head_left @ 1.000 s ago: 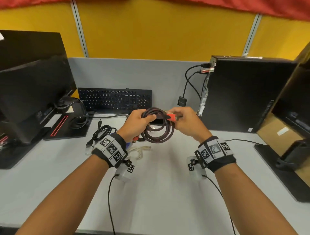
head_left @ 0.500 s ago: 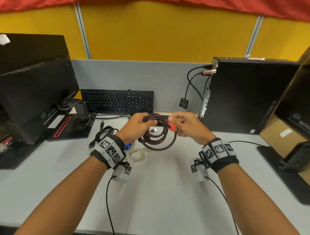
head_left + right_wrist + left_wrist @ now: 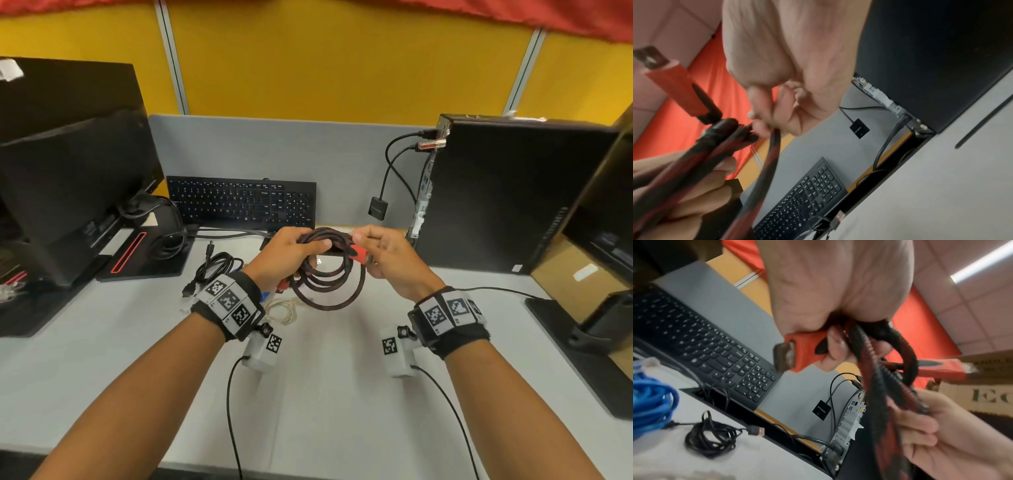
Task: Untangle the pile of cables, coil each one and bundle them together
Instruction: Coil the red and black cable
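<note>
The braided red-and-black cable (image 3: 329, 277) hangs as a round coil of several loops above the pale grey bench (image 3: 325, 394), held up between both hands. The left hand (image 3: 284, 255) has its fingers wrapped round the top of the gathered loops and also clamps one orange-red plug (image 3: 797, 350). The right hand (image 3: 387, 260) pinches the strands near the second orange-red plug (image 3: 359, 254) with curled fingers. Compared with a second ago, the coil has been lifted slightly and the right hand has drawn closer to the left, with the free plug end laid along the top of the loops. That suggests this cable's coiling is nearly finished and its tail only needs tucking or wrapping.

On the bench beyond the left wrist lie a thin black cable in a loose coil (image 3: 215, 267), a cream-white cable (image 3: 282, 310) and, in the left wrist view, a bright blue cable (image 3: 651, 404); these appear already gathered but not bundled. A black keyboard (image 3: 243, 204) leans against the grey partition (image 3: 274, 147), with a black monitor (image 3: 72, 192) at left and a black computer tower (image 3: 507, 192) at right, under yellow wall panels.
</note>
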Demonstrator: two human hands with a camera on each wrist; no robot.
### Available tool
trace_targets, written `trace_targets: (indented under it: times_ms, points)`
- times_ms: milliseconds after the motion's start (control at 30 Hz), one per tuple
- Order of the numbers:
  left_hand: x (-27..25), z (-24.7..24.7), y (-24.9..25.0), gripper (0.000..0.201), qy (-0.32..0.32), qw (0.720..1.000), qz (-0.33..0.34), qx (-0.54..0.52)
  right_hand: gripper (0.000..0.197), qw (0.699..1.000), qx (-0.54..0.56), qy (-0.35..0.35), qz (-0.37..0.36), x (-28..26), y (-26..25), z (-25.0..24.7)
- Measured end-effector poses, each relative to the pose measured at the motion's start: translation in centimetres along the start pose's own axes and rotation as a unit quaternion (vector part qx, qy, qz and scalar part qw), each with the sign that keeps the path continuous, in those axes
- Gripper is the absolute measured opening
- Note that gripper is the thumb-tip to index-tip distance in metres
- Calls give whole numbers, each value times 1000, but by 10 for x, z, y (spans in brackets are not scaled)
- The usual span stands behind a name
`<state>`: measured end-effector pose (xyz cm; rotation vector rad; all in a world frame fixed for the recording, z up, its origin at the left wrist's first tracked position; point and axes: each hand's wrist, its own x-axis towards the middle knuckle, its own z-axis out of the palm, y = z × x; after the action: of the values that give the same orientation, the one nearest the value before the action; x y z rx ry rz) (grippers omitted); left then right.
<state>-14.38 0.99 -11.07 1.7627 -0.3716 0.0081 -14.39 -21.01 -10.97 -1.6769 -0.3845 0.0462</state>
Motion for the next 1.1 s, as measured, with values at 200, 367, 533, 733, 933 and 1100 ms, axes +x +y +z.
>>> trace_targets:
  times_ms: [200, 367, 533, 733, 933, 1100]
  points:
    - [13, -4, 5, 21, 135, 973, -61, -174, 18, 991, 3, -131, 41, -12, 11, 3]
    - [19, 4, 12, 18, 166, 963, -58, -206, 8, 987, 144, -62, 37, -7, 11, 23]
    - [23, 22, 9, 20, 202, 953, -60, -217, 14, 958, 287, -10, 18, -6, 15, 42]
    - [30, 29, 17, 19, 218, 967, -14, -131, 31, 975, 220, 5, 22, -3, 12, 39]
    - [32, 22, 20, 20, 258, 961, 4, -96, 22, 968, 247, 25, 39, -4, 5, 36]
    - [33, 41, 22, 22, 272, 956, -12, -109, 16, 933, 352, 42, 69, -2, 3, 63]
